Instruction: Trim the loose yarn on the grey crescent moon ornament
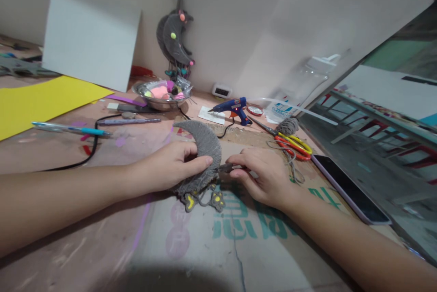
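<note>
A crescent moon wrapped in grey yarn (207, 144) is tilted above the cardboard in the middle of the head view. My left hand (180, 162) is closed round it, with the thumb across its front. Small grey and yellow charms (217, 200) dangle from its lower end. At the moon's inner edge my right hand (262, 171) pinches a small dark, narrow tool (227, 168), whose tip meets or nearly meets the yarn. The tool's exact kind is unclear because the fingers cover much of it.
Behind the hands stand a blue glue gun (235, 109) and a metal bowl (167, 102) of colourful bits. Scissors (293, 146), a grey yarn ball (287, 126) and a phone (350, 187) lie to the right. Left are pens (73, 129) and yellow sheet (44, 101). Another moon decoration (175, 37) hangs behind.
</note>
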`<state>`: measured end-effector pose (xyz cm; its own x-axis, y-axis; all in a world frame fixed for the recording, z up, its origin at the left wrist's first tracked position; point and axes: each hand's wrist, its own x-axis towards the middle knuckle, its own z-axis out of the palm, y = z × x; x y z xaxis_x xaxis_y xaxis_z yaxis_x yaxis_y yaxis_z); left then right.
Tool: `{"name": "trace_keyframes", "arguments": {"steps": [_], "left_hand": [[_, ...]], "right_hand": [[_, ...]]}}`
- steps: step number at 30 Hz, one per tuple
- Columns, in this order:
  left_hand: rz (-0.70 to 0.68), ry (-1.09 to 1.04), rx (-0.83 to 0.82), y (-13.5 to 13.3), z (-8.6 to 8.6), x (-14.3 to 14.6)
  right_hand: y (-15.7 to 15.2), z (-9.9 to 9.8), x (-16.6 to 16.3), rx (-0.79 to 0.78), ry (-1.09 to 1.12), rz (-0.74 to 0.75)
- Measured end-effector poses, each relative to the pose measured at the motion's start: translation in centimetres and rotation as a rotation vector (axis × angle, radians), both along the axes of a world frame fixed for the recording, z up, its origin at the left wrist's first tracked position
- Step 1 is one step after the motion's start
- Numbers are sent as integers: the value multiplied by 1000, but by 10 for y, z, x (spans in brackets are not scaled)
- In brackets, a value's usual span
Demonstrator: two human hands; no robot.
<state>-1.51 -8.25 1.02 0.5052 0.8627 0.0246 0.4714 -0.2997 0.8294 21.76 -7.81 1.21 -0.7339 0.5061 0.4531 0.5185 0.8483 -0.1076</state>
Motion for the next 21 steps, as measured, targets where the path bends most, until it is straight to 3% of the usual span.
{"name": "trace_keyframes", "arguments": {"steps": [14, 21], "left_hand": [[-8, 25, 14, 0, 1, 0], [-31, 23, 5, -2, 2, 1]], "right_hand": [[-1, -2, 0, 12, -43, -5], [0, 1, -3, 131, -67, 42]]}}
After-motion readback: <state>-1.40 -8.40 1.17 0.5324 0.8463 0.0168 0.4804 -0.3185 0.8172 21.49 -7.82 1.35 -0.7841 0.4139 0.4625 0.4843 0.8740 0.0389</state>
